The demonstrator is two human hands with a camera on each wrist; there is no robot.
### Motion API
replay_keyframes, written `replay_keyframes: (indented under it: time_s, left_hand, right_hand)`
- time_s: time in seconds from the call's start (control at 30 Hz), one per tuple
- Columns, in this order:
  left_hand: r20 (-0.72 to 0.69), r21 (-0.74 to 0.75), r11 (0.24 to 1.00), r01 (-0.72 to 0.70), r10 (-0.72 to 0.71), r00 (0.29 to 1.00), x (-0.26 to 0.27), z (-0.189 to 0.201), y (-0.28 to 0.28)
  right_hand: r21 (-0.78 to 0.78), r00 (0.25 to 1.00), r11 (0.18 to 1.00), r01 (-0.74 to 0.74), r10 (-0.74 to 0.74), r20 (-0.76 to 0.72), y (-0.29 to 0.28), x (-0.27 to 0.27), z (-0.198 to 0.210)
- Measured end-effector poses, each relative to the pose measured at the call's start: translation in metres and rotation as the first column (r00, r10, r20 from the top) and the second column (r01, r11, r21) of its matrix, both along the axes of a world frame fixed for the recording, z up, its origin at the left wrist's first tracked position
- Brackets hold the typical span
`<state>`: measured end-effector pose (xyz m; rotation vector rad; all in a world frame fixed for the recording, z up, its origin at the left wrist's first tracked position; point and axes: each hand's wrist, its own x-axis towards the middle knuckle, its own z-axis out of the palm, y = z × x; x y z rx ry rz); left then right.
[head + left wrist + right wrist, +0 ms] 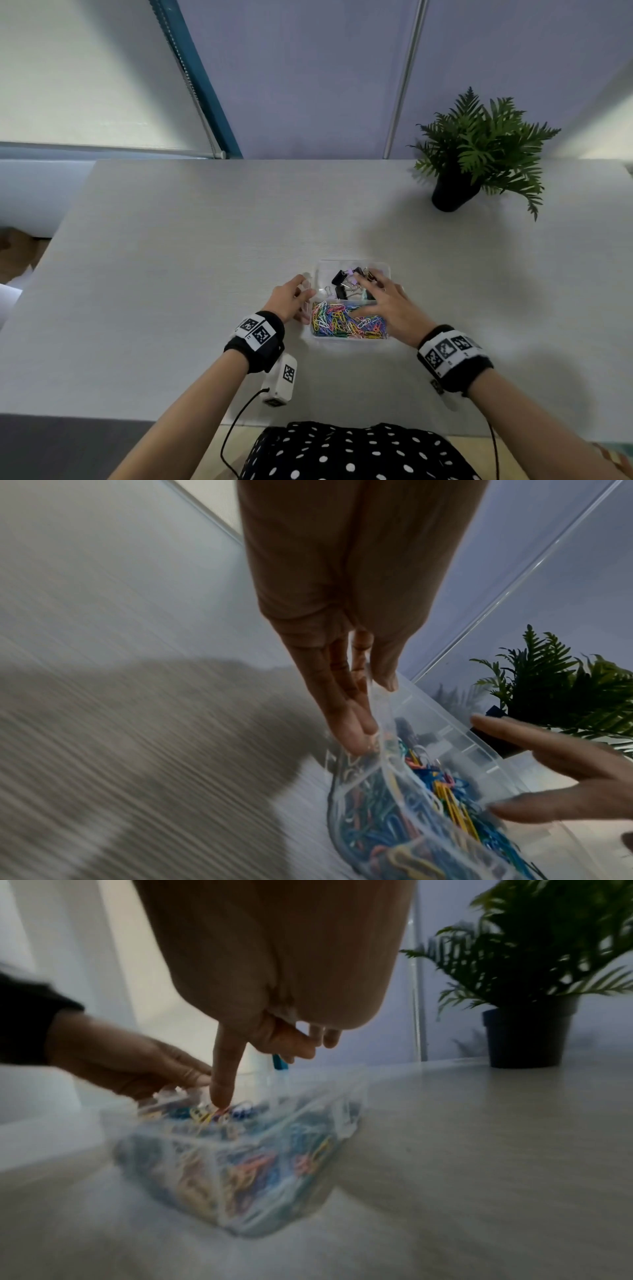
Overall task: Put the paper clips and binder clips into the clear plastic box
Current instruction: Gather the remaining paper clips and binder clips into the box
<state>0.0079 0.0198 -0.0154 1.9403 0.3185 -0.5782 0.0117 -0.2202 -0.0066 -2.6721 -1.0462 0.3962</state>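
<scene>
Landmark for all positions: the clear plastic box [317, 337], standing on the table [171, 274] directly in front of the person.

Left of the box: the left hand [291, 298] lies against the box's left wall. The left wrist view shows its fingers [346, 723] straight and together along the rim, with the thumb at the edge; whether the thumb hooks over the rim cannot be told. Judged purpose: steadying the box while the other hand works.

Inside the box: the paper clips [342, 322], a multicoloured heap, fill the near compartment. The binder clips [346, 284], black and lilac, lie in the far compartment. No loose clips are seen on the table, so the task appears close to finished.

Over the box's right part: the right hand [387, 305] is spread, fingers apart, holding nothing visible. Judged purpose: pressing or levelling the contents.

Far right, beyond the box: a potted plant [479, 154], well apart.

Differences between views: the head view alone shows the two compartments and their sorting. The right wrist view alone shows one finger [222, 1074] pointing down, its tip touching the paper clips; that picture is blurred. The left wrist view alone shows the left fingers' contact with the wall.
</scene>
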Motion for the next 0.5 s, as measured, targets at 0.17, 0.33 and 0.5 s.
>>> replay_keyframes:
  time_s: [0.17, 0.33, 0.5]
  left_hand:
    - [-0.012, -0.027, 1.000, -0.015, 0.014, 1.000, 0.000, 0.002, 0.000]
    - [-0.017, -0.022, 1.000, -0.014, 0.013, 1.000, 0.001, 0.000, 0.001]
    - [-0.016, -0.035, 0.999, -0.022, 0.021, 1.000, 0.001, 0.002, 0.000]
  right_hand:
    - [-0.069, 0.976, 0.997, 0.046, -0.030, 0.216, -0.019, 0.000, 0.007]
    - [-0.028, 0.984, 0.998, -0.050, 0.054, 0.170, -0.008, -0.012, -0.013]
    - [0.025, 0.997, 0.999, 0.023, -0.025, 0.067, -0.001, -0.001, 0.002]
